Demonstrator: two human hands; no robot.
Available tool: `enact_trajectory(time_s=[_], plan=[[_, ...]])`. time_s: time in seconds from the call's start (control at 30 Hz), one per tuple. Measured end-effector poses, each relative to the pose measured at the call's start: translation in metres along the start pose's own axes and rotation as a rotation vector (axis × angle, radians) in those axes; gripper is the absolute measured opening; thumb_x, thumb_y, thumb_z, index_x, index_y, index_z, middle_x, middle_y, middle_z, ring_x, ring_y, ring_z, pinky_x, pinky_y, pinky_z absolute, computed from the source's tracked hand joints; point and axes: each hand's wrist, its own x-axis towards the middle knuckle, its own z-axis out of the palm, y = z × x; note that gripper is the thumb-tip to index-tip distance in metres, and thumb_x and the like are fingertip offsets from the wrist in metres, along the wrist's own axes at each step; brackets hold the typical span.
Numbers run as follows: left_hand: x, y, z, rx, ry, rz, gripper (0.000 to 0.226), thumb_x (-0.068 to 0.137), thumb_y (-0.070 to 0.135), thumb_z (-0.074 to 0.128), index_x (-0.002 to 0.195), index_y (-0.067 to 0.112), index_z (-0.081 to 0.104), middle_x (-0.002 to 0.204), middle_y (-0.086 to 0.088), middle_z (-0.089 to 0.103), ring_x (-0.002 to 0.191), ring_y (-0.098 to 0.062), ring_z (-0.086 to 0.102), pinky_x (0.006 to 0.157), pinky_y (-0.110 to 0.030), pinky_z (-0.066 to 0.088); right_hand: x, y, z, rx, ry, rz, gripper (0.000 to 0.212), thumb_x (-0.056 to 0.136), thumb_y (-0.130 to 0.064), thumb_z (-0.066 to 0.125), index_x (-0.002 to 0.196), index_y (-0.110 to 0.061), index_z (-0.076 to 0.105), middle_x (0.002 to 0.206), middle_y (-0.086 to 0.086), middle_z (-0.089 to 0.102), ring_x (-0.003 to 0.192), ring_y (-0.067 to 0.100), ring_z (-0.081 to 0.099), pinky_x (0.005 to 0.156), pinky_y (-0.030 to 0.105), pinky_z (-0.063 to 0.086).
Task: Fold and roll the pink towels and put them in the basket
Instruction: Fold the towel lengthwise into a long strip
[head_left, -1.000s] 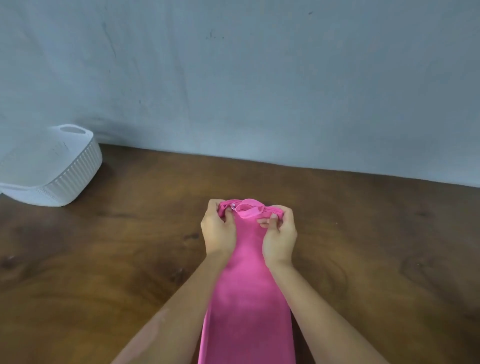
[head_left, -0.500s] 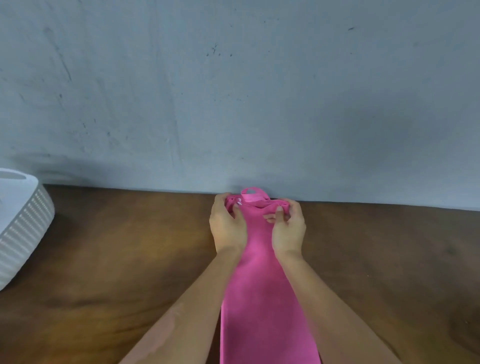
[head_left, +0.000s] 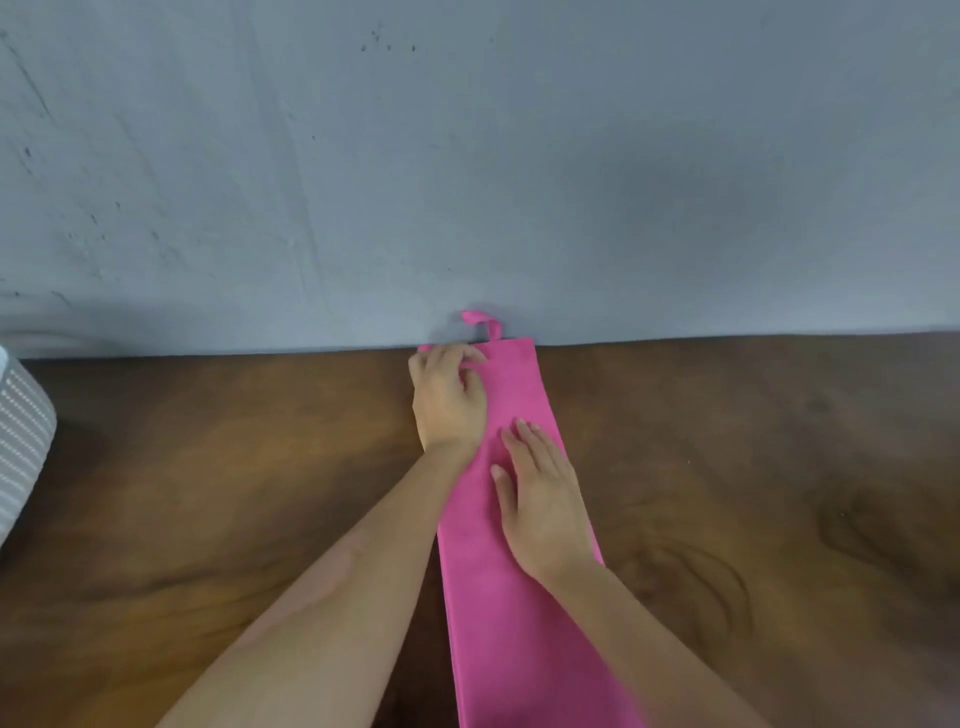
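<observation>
Likely a plain room in a home: a dark wooden counter (head_left: 208, 493) with swirling grain runs under the hands and meets a bare grey-blue painted wall (head_left: 467, 156), scuffed and speckled, just beyond them. A white ribbed laundry basket (head_left: 21, 441) sits far to their left.

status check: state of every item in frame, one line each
Pink cloth towel: folded into a long narrow strip, flat on the table, not rolled.
Pink hanging loop: sticking up at the towel's far end, against the wall.
Left hand: fingers curled at the towel's far left corner.
Right hand: flat, fingers straight, pressing on the towel.
White ribbed plastic basket: at left edge, mostly cropped; contents not visible.
</observation>
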Motion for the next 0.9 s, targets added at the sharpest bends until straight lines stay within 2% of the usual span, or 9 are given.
enact_trajectory(time_s=[0.13,0.27,0.33,0.4,0.47,0.57,0.7,0.8,0.9], plan=[[0.001,0.002,0.001,0.102,-0.076,0.0,0.026,0.087,0.008,0.056,0.088,0.027,0.075,0.089,0.016,0.067,0.106,-0.016,0.05,0.078,-0.028,0.045,-0.054,0.001,-0.019,-0.129,-0.161,-0.013,0.063,0.104,-0.056,0.01,0.16,-0.029,0.019,0.168,-0.008,0.007,0.154,0.008,-0.003,0.124,0.028,-0.002],[-0.001,-0.001,0.002,0.29,-0.194,0.141,0.023,0.089,0.013,0.054,0.091,0.025,0.074,0.096,0.011,0.072,0.103,-0.023,0.053,0.095,-0.034,0.041,-0.105,0.002,-0.034,-0.204,-0.241,0.006,0.065,0.101,-0.062,0.002,0.16,-0.036,0.003,0.167,-0.011,-0.009,0.152,0.006,-0.017,0.123,0.029,-0.007],[-0.005,0.0,-0.001,0.4,-0.27,0.216,0.02,0.094,0.017,0.052,0.103,0.022,0.069,0.11,0.004,0.068,0.11,-0.027,0.052,0.102,-0.039,0.038,-0.133,0.003,-0.04,-0.197,-0.247,0.02,0.067,0.099,-0.066,-0.004,0.16,-0.037,0.001,0.167,-0.012,-0.011,0.151,0.005,-0.019,0.123,0.029,-0.008],[-0.013,0.003,-0.005,0.53,-0.403,0.262,0.029,0.1,0.028,0.048,0.123,0.017,0.061,0.129,-0.004,0.059,0.122,-0.029,0.049,0.11,-0.041,0.034,-0.16,0.005,-0.046,-0.178,-0.244,0.034,0.072,0.096,-0.069,-0.01,0.159,-0.037,0.002,0.167,-0.012,-0.011,0.151,0.004,-0.02,0.125,0.03,-0.008],[-0.029,0.008,-0.012,0.683,-0.571,0.27,0.052,0.103,0.042,0.038,0.146,0.012,0.043,0.151,-0.009,0.041,0.142,-0.034,0.032,0.119,-0.046,0.025,-0.184,0.008,-0.051,-0.162,-0.236,0.046,0.071,0.097,-0.069,-0.008,0.159,-0.038,0.002,0.166,-0.014,-0.012,0.15,0.003,-0.021,0.125,0.032,-0.005],[-0.066,0.014,-0.03,0.786,-0.681,0.349,0.063,0.106,0.046,0.026,0.159,0.015,0.016,0.166,-0.007,0.013,0.153,-0.034,0.006,0.124,-0.048,0.01,-0.218,0.013,-0.056,-0.186,-0.229,0.065,0.062,0.102,-0.065,0.005,0.159,-0.04,0.001,0.164,-0.018,-0.015,0.149,0.003,-0.025,0.125,0.032,-0.006],[-0.129,0.03,-0.058,0.792,-0.705,0.537,0.056,0.107,0.044,0.025,0.159,0.025,0.02,0.167,-0.005,0.012,0.154,-0.027,0.008,0.124,-0.044,0.009,-0.261,0.02,-0.063,-0.164,-0.158,0.067,0.062,0.103,-0.063,0.01,0.16,-0.038,0.011,0.167,-0.014,-0.003,0.151,0.006,-0.016,0.121,0.028,-0.007],[-0.177,0.045,-0.072,0.779,-0.75,0.525,0.059,0.105,0.05,0.028,0.159,0.028,0.021,0.168,-0.003,0.009,0.154,-0.025,0.006,0.125,-0.045,0.009,-0.292,0.027,-0.063,-0.129,-0.111,0.078,0.066,0.101,-0.062,0.01,0.16,-0.032,0.017,0.167,-0.012,0.007,0.153,0.009,-0.005,0.121,0.028,-0.002],[-0.225,0.061,-0.084,0.756,-0.797,0.527,0.062,0.103,0.057,0.029,0.159,0.031,0.02,0.168,0.001,0.006,0.154,-0.024,0.003,0.125,-0.047,0.009,-0.324,0.032,-0.06,-0.041,-0.024,0.117,0.072,0.1,-0.063,0.013,0.156,-0.023,0.032,0.163,-0.006,0.027,0.151,0.013,0.016,0.121,0.029,0.01]])
